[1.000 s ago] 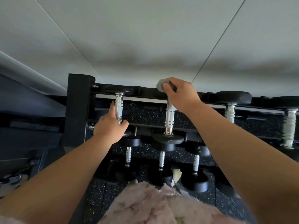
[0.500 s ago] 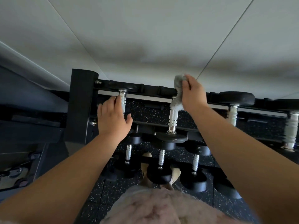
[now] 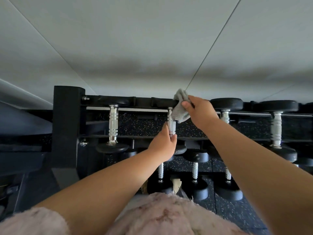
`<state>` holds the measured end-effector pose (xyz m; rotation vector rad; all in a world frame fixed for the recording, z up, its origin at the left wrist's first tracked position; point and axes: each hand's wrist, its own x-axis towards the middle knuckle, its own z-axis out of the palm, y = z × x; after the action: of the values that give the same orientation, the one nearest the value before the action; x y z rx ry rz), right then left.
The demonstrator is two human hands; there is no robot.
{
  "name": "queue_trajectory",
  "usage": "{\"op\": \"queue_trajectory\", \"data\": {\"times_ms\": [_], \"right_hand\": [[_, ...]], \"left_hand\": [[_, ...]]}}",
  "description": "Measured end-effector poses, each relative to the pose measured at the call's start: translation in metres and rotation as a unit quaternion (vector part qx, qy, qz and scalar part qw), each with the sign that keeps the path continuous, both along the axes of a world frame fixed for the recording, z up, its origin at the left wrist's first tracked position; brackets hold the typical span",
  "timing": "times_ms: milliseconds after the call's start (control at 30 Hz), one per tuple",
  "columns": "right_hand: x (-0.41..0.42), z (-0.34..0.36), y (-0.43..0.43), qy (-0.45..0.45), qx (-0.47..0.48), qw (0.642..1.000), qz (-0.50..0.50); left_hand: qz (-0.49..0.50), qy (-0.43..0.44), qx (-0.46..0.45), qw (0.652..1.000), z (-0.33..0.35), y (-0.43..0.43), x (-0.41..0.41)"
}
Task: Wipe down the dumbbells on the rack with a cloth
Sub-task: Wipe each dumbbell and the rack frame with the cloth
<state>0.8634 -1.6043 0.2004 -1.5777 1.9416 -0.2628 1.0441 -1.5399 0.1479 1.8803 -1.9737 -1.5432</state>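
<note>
The right hand [image 3: 199,112] bunches the grey cloth [image 3: 180,114] in curled fingers [image 3: 185,105] — on the far end of a dumbbell [image 3: 171,127], at the back edge of the rack [image 3: 66,124]. The left hand [image 3: 163,143] grips the same dumbbell lower down.

The cloth [image 3: 180,107] and right grip [image 3: 199,112] hide much of the second dumbbell's [image 3: 171,125] far head. The left grip [image 3: 163,145] covers its near handle end and most of its near head. The right edge cuts off the rightmost dumbbell [image 3: 309,106].
</note>
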Motion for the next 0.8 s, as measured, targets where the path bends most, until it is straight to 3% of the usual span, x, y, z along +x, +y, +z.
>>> {"op": "queue_trajectory", "data": {"times_ms": [133, 267, 367, 533, 600, 667, 733, 800], "right_hand": [[0.011, 0.007, -0.01, 0.003, 0.01, 0.999, -0.038], [0.052, 0.02, -0.038, -0.031, 0.006, 0.997, 0.07], [0.069, 0.021, -0.059, 0.029, 0.056, 0.988, 0.137], [0.05, 0.011, -0.069, -0.129, 0.146, 0.981, -0.025], [0.034, 0.011, -0.057, -0.043, 0.112, 0.993, -0.023], [0.022, 0.01, -0.041, 0.149, 0.084, 0.985, 0.032], [0.02, 0.008, -0.027, 0.208, 0.034, 0.975, 0.067], [0.026, 0.011, -0.023, 0.049, 0.016, 0.996, 0.067]], "left_hand": [[0.021, 0.011, 0.003, 1.0, -0.006, 0.0, 0.003], [0.024, 0.017, -0.013, 0.999, -0.004, -0.002, 0.007], [0.017, 0.014, -0.023, 0.999, -0.001, -0.001, 0.006], [0.009, 0.004, 0.016, 1.0, -0.004, -0.007, 0.008], [-0.001, 0.005, 0.028, 1.0, -0.004, -0.009, 0.009], [-0.007, 0.003, 0.028, 1.0, -0.003, -0.008, 0.009], [-0.003, 0.002, 0.027, 1.0, -0.004, -0.008, 0.008], [0.0, -0.008, 0.027, 1.0, -0.007, -0.007, 0.008]]}}
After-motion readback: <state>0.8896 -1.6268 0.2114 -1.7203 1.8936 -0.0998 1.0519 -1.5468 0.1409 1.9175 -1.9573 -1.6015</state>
